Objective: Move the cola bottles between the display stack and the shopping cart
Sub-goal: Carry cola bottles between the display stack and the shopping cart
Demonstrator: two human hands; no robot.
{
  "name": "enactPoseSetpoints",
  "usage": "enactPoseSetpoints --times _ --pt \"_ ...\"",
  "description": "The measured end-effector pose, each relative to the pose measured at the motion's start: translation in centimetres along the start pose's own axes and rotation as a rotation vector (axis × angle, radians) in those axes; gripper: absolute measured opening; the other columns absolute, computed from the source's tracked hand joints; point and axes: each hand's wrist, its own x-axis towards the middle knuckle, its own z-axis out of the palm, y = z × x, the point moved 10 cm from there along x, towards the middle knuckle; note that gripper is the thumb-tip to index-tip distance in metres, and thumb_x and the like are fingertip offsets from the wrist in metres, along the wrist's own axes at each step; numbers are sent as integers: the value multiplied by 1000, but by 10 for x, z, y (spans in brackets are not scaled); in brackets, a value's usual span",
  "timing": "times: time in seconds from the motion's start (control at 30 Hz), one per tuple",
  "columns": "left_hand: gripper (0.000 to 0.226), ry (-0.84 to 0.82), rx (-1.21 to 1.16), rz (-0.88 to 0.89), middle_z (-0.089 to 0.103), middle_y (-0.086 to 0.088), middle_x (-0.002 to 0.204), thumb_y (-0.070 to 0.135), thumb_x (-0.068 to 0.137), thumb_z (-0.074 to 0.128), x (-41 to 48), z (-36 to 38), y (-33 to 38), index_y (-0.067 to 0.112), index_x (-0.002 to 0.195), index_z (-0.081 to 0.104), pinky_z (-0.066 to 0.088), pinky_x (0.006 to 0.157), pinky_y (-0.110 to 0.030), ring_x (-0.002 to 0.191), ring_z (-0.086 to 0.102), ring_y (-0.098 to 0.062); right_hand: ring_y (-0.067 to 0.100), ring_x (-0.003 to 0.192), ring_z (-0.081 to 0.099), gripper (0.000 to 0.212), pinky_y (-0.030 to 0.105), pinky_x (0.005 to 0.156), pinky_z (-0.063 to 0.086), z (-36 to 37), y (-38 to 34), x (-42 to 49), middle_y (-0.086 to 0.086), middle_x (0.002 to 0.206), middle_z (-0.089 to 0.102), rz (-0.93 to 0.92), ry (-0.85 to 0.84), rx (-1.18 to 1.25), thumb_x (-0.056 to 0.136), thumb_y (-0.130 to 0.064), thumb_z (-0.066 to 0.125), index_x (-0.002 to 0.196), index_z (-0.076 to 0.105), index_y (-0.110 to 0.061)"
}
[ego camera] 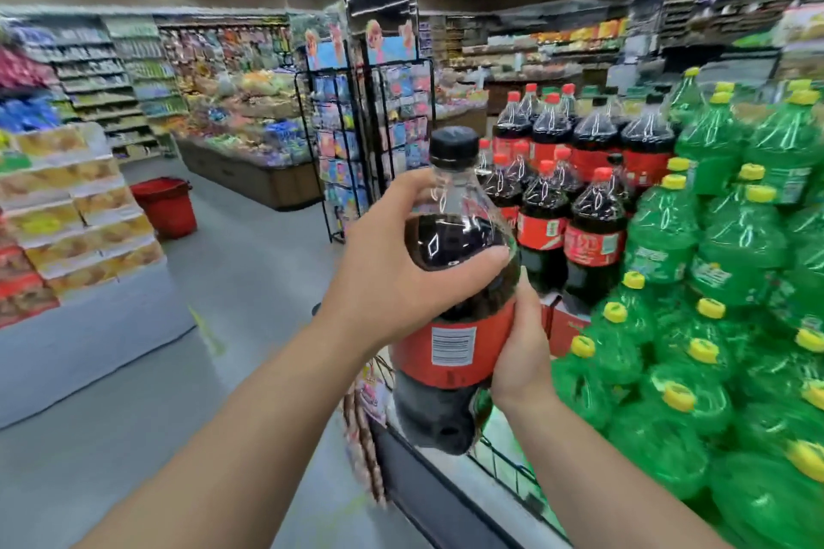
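I hold a large cola bottle (450, 236) with a black cap and a red label upright in mid-air at the centre of the view. My left hand (392, 267) grips its upper body from the left, thumb across the front. My right hand (524, 352) grips the labelled lower part from the right. Behind it to the right stands the display stack of cola bottles (575, 187), red-capped and black-capped, in tiers. The shopping cart (446, 486) shows only as a dark rim and some wire mesh just below the bottle.
Green soda bottles with yellow caps (722, 303) fill the right side beside the cola stack. A wire rack of packets (356, 138) stands behind the bottle. A red bucket (167, 205) sits on the floor at left, near stacked boxed goods (67, 209).
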Motion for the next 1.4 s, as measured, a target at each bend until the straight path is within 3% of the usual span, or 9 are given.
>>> enactPoseSetpoints --times 0.13,0.33,0.4,0.57,0.8,0.93,1.13,1.27,1.4 --pt "68 -47 -36 10 68 13 112 59 60 73 48 -11 -53 28 117 54 55 89 -33 103 65 -1 5 89 69 41 21 72 53 19 29 47 -6 95 76 -22 35 -33 81 -58 46 90 78 -33" --pt "64 -97 -111 12 65 21 114 58 58 75 109 -5 -127 38 114 52 52 85 -19 103 63 5 22 110 64 47 41 95 48 23 76 120 5 113 72 -15 56 -16 85 -60 45 103 75 -30" --pt "62 -106 -120 30 63 26 110 59 58 74 131 -1 -148 43 112 50 47 79 -7 100 62 11 22 107 66 46 39 90 50 21 89 145 5 110 73 -26 68 -36 85 -60 45 101 75 -29" --pt "51 -141 -120 66 66 24 105 56 61 74 189 13 -190 43 104 50 46 73 -5 95 64 10 21 105 67 43 32 82 54 15 114 209 4 109 73 -55 83 -69 92 -54 40 105 73 -30" --pt "49 -249 -125 48 68 14 104 54 62 76 262 42 -247 41 100 49 54 84 -28 97 66 -1 19 105 67 43 27 79 55 -8 150 287 2 110 73 -47 191 -76 85 -57 44 105 74 -33" --pt "56 -350 -180 36 66 25 108 53 61 78 296 64 -276 41 109 51 52 85 -20 100 64 6 17 100 69 44 25 75 56 -26 172 321 0 106 75 -41 265 -100 85 -60 44 103 74 -33" --pt "50 -379 -345 15 71 22 98 52 57 75 351 94 -325 35 102 59 49 75 -10 90 68 5 13 99 69 41 24 77 55 -53 199 370 -2 102 75 -82 449 -143 86 -58 46 99 75 -32" --pt "49 -419 -401 21 73 16 97 51 58 74 385 120 -358 35 102 61 52 78 -17 90 69 0 27 106 65 42 44 91 51 -74 221 396 11 106 73 -94 602 -63 77 -59 54 92 75 -26" --pt "46 -488 -472 43 73 16 98 46 61 76 407 148 -384 36 104 61 52 77 -15 92 70 -2 40 115 59 51 57 102 43 -95 240 415 18 115 69 -79 699 -36 76 -62 56 101 73 -20"
